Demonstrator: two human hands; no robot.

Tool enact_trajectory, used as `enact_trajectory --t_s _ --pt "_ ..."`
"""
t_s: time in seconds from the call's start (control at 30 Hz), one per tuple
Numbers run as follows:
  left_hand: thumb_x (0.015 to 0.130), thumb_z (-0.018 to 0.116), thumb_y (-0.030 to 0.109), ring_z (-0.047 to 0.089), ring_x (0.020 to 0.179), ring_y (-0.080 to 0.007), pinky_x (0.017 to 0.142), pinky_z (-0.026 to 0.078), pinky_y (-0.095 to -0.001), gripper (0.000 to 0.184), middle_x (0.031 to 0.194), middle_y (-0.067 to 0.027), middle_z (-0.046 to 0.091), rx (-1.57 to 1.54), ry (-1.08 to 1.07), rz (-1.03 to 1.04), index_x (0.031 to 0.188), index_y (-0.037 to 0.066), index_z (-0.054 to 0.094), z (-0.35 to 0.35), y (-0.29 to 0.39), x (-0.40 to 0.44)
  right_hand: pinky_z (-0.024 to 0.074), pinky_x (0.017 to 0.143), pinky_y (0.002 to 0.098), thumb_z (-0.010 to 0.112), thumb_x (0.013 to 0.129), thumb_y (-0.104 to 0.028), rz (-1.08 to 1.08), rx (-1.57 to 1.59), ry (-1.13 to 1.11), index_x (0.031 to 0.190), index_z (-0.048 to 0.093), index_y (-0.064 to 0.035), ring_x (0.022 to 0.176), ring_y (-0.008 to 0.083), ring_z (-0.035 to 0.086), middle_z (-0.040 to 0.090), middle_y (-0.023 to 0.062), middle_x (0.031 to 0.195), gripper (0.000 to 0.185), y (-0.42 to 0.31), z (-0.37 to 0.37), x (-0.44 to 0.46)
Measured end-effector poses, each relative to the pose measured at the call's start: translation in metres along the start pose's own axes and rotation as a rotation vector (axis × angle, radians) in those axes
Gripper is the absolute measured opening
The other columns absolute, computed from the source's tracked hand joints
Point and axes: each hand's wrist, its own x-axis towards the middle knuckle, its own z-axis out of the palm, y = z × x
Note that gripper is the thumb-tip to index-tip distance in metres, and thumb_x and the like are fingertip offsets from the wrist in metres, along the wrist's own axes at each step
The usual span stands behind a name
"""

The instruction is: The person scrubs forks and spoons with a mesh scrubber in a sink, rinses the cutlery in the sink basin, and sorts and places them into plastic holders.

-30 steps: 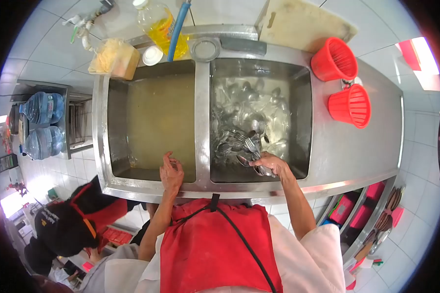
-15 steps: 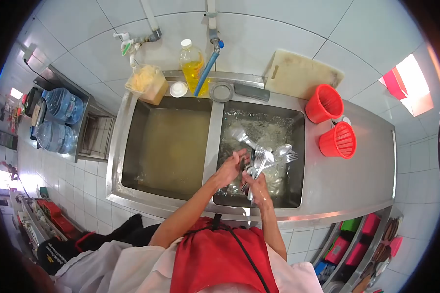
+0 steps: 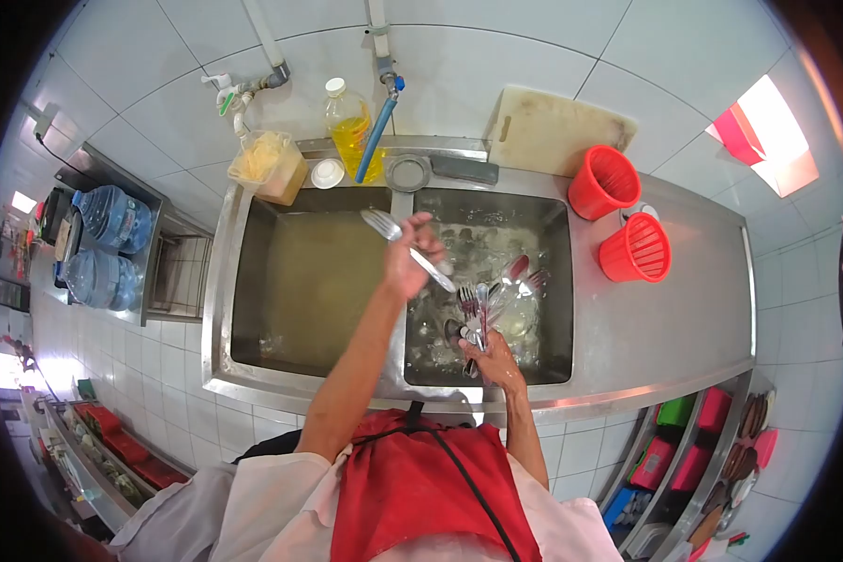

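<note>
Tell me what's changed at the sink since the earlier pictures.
The left hand, empty a second ago, went to the cutlery bundle, then moved left and toward the tiled wall; it now holds a fork. The right hand still grips the bundle over the right basin; the red baskets stayed put.

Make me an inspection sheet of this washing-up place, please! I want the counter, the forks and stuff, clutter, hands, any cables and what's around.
Surface: metal counter; the left basin holds murky water.
Job's things: one fork and a bunch of cutlery; underwater shapes unclear.
Clutter: two red baskets, cutting board, bottle of yellow liquid.
Left hand: holds the fork above the divider.
Right hand: holds the bunch over the right basin.
Cables: one dark cable on the far-left wall.
Surroundings: tiled wall, water jugs left, coloured bins lower right.
</note>
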Motion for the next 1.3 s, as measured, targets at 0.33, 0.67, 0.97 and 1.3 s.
enact_trajectory --t_s 0.33,0.67,0.97,1.3 --pt "0.091 0.053 0.054 0.041 0.061 -0.0042 0.053 0.034 -0.0214 0.058 0.075 0.0054 0.047 0.782 -0.332 -0.246 0.126 0.008 0.051 -0.043 -0.045 -0.060 0.0488 0.055 0.0280 0.064 0.093 -0.021 -0.078 0.812 0.433 0.094 0.051 -0.0077 0.062 0.0137 0.058 0.056 0.0009 0.071 0.019 -0.067 0.020 0.029" --pt "0.092 0.045 0.062 0.050 0.090 -0.0115 0.071 0.040 -0.0280 0.064 0.106 -0.0001 0.057 0.727 -0.328 -0.407 0.131 0.011 0.047 -0.088 -0.074 -0.057 0.0485 0.064 0.0270 0.063 0.094 -0.019 -0.077 0.654 0.458 0.113 0.056 -0.0054 0.075 0.0108 0.059 0.062 0.0007 0.082 0.024 -0.029 0.037 0.082" --pt "0.093 0.052 0.056 0.038 0.055 -0.0065 0.047 0.031 -0.0240 0.046 0.060 0.0046 0.040 0.951 -0.194 -0.327 0.081 0.012 0.052 -0.071 -0.059 -0.074 0.0548 0.062 0.0374 0.065 0.092 -0.021 0.067 0.850 0.289 0.112 0.053 -0.0079 0.081 0.0204 0.064 0.065 0.0084 0.102 0.027 -0.045 0.027 0.090" --pt "0.093 0.047 0.055 0.032 0.046 -0.0054 0.043 0.027 -0.0230 0.047 0.056 0.0046 0.033 0.297 -0.154 -0.405 0.086 0.008 0.048 -0.081 -0.052 -0.068 0.0484 0.050 0.0306 0.056 0.095 -0.010 -0.201 0.616 0.327 0.095 0.051 -0.0049 0.065 0.0157 0.059 0.058 0.0054 0.078 0.008 -0.075 -0.050 0.093"
